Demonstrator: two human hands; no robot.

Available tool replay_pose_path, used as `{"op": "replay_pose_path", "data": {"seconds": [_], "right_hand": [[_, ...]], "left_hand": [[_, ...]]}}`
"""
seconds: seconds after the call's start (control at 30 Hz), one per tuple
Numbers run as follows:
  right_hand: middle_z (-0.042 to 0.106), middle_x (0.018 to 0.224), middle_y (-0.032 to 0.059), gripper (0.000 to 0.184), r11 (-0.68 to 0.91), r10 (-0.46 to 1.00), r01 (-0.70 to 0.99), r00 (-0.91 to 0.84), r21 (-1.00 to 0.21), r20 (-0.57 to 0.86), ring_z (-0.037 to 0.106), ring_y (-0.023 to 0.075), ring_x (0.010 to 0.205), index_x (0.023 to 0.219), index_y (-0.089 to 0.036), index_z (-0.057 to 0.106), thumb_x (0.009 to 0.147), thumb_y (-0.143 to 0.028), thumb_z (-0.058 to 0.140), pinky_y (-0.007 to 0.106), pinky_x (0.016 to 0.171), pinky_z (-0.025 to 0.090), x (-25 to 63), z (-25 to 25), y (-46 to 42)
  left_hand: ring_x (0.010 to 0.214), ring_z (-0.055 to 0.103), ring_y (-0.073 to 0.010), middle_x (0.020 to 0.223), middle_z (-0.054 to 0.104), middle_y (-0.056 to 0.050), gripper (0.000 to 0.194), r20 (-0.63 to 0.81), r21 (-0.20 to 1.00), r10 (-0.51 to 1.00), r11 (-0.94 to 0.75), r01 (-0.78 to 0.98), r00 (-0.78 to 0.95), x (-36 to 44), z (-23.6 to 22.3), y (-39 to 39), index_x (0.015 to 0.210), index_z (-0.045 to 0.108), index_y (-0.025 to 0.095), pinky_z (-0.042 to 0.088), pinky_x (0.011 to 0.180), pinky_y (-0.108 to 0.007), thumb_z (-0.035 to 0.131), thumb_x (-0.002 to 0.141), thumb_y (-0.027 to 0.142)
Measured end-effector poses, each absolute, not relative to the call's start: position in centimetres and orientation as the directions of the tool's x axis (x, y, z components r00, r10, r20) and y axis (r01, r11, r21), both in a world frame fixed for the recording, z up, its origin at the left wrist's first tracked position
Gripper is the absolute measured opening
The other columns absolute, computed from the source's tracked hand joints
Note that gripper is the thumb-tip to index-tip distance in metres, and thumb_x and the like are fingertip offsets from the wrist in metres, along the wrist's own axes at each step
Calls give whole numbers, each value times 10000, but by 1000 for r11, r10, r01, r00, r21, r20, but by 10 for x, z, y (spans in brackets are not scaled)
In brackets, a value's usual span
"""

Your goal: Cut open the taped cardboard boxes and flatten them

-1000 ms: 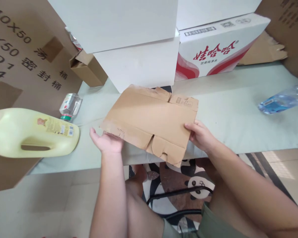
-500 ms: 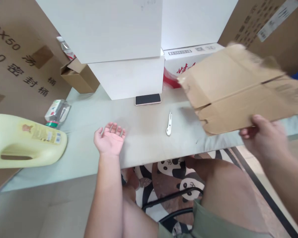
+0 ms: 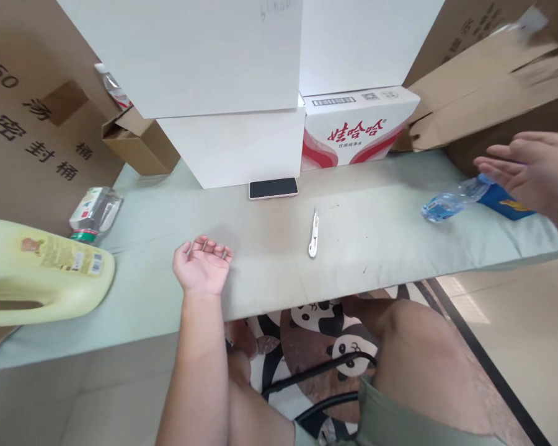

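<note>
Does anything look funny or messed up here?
Yes. The flattened cardboard at the back right hangs at a slant beyond the open right hand, its flaps split apart; I can't tell what supports it. The green-capped bottle on the left isn't standing on its base.

Two hands (image 3: 203, 269), one jug (image 3: 58, 282), one knife (image 3: 313, 238), one phone (image 3: 273, 188), perhaps three clear bottles (image 3: 439, 208).

We list 1 pale green table (image 3: 260, 260), bearing 1 dark-screened phone (image 3: 273, 188), 1 white utility knife (image 3: 313, 236), 1 blue-labelled bottle (image 3: 439, 209), 1 green-capped bottle (image 3: 96, 210), 1 pale yellow jug (image 3: 86, 288), 1 small brown carton (image 3: 151, 150), 1 red-and-white carton (image 3: 356, 133) and 1 white box (image 3: 242, 152).
</note>
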State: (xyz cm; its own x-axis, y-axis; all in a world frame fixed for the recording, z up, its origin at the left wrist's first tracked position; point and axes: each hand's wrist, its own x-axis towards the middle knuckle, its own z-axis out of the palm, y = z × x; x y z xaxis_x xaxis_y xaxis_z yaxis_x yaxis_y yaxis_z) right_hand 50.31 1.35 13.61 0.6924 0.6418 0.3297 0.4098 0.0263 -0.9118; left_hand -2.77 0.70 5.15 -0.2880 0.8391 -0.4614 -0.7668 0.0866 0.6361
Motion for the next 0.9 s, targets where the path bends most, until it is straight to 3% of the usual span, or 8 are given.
{"op": "replay_pose_path", "data": {"seconds": [0.07, 0.13, 0.3, 0.43, 0.53, 0.67, 0.8, 0.9], "right_hand": [[715, 711, 94, 224, -62, 667, 152, 741, -986, 72, 751, 201, 622, 668, -142, 585, 826, -62, 722, 446, 630, 525, 476, 135, 7], [690, 701, 64, 251, -147, 636, 87, 771, -985, -27, 746, 193, 599, 690, -152, 587, 798, 62, 662, 461, 707, 549, 447, 132, -2], [683, 772, 29, 207, -236, 745, 106, 658, -966, -109, 726, 139, 599, 749, -163, 613, 829, 26, 633, 415, 830, 559, 371, 126, -5], [677, 891, 22, 128, -227, 927, 285, 355, -931, -118, 715, 117, 715, 841, -188, 642, 880, -82, 582, 323, 789, 571, 300, 119, 10], [672, 933, 27, 33, -131, 991, 453, 80, -882, -107, 706, 149, 808, 864, -202, 644, 846, -185, 622, 302, 744, 569, 237, 111, 26], [681, 927, 51, 150, 130, 966, 608, -257, -783, -39, 703, 210, 847, 954, -217, 648, 836, -301, 610, 362, 726, 580, 149, 93, 52], [715, 987, 77, 236, 437, 847, 650, -530, -622, 41, 702, 231, 879, 1038, -214, 671, 836, -259, 558, 399, 794, 578, 64, 80, 83], [739, 1001, 81, 304, 561, 797, 672, -597, -483, 95, 707, 251, 915, 1087, -212, 687, 812, -184, 561, 432, 900, 559, 6, 76, 117]], "left_hand": [[509, 506, -117, 631, 498, 13, 169, -459, 627, 841, 79, -775, -286, -32, 52, 7, 756, 532, 200, 493, 570, -287, 488, 784, 361], [504, 499, -116, 625, 492, 14, 173, -442, 620, 852, 64, -782, -281, -36, 52, 7, 748, 527, 204, 488, 562, -284, 489, 788, 368], [488, 482, -103, 624, 483, 28, 182, -433, 581, 856, 28, -813, -281, -46, 50, 1, 745, 532, 205, 465, 555, -269, 496, 793, 376], [473, 456, -95, 604, 457, 39, 189, -426, 492, 865, -24, -870, -265, -57, 52, -9, 714, 530, 196, 442, 545, -266, 493, 810, 355], [459, 420, -79, 593, 440, 51, 166, -423, 419, 861, -89, -904, -281, -72, 56, -15, 698, 525, 189, 420, 543, -255, 503, 816, 303], [447, 390, -66, 573, 412, 68, 104, -446, 370, 846, -122, -921, -291, -93, 61, -22, 689, 507, 187, 397, 540, -241, 532, 786, 215], [444, 380, -61, 574, 396, 75, 61, -459, 320, 835, -164, -933, -305, -110, 63, -30, 711, 509, 187, 393, 554, -238, 493, 735, 133], [449, 374, -60, 574, 384, 75, 74, -455, 283, 839, -180, -942, -297, -119, 62, -34, 715, 508, 183, 385, 556, -234, 488, 719, 112]]}}
